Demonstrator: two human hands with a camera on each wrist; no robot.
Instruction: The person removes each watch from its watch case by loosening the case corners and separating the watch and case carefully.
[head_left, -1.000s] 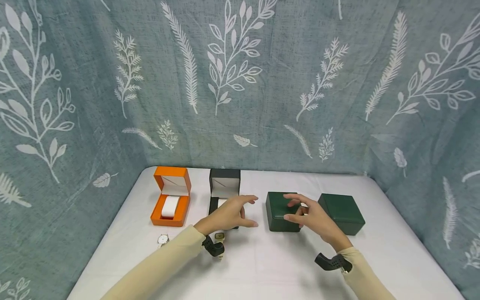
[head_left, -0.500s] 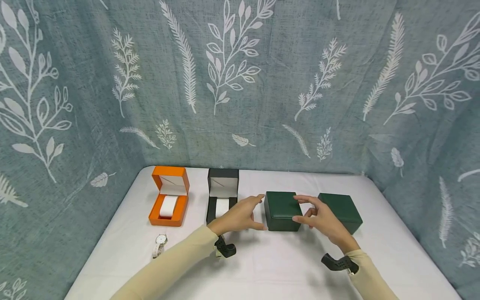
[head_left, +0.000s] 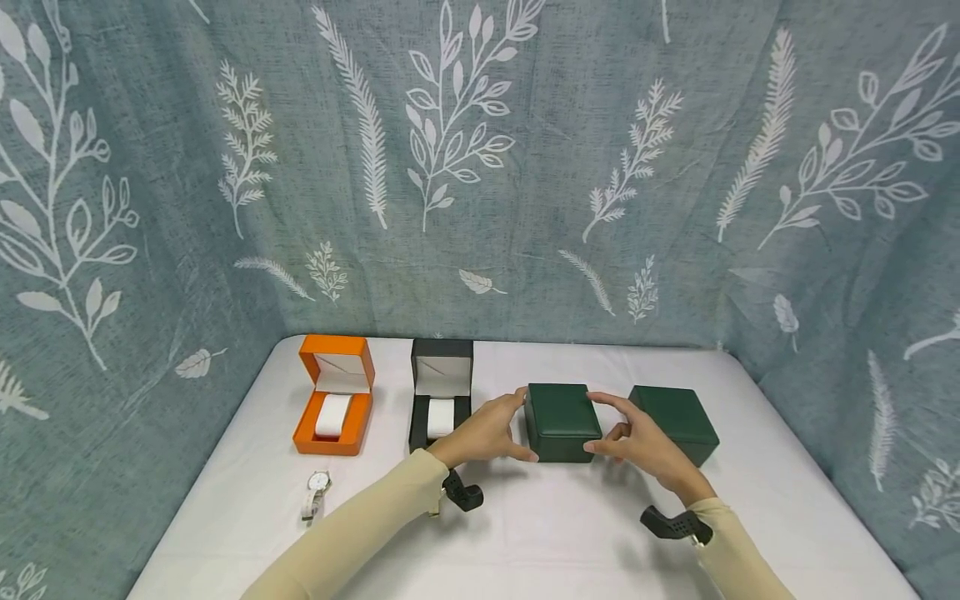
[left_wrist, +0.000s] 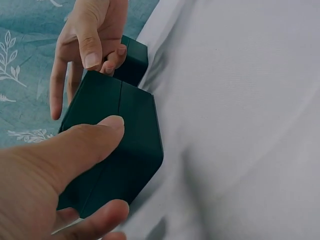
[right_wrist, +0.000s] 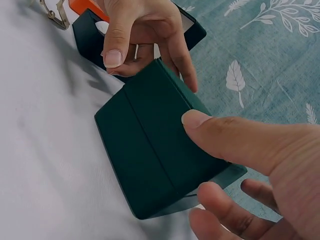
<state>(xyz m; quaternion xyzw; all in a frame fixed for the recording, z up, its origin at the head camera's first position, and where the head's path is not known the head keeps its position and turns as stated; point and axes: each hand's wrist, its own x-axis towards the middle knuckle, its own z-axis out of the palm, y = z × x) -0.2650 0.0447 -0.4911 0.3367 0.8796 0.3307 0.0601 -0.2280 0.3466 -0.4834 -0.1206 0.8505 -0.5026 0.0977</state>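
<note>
A dark green watch box (head_left: 562, 412), lid closed, sits on the white tabletop between both hands. My left hand (head_left: 483, 431) is at the box's left side, thumb toward the front corner and index finger at the back edge. On its right side is my right hand (head_left: 645, 442), index finger at the top edge and thumb by the front corner, the other fingers bent. In the right wrist view the left thumb (right_wrist: 114, 59) seems slightly apart from the box. Whether the right thumb (left_wrist: 91, 59) presses on it I cannot tell.
A second closed green box (head_left: 678, 421) stands behind the right hand. To the left are an open orange watch box (head_left: 330, 446) and an open black watch box (head_left: 442, 346), each with a white cushion. A silver watch (head_left: 317, 492) lies before the orange box; another watch (right_wrist: 56, 15) lies near the left wrist.
My left hand has moved right, from before the black box to the green box's side. My right hand has drawn back from over the green box to its right side. The box stays closed.
</note>
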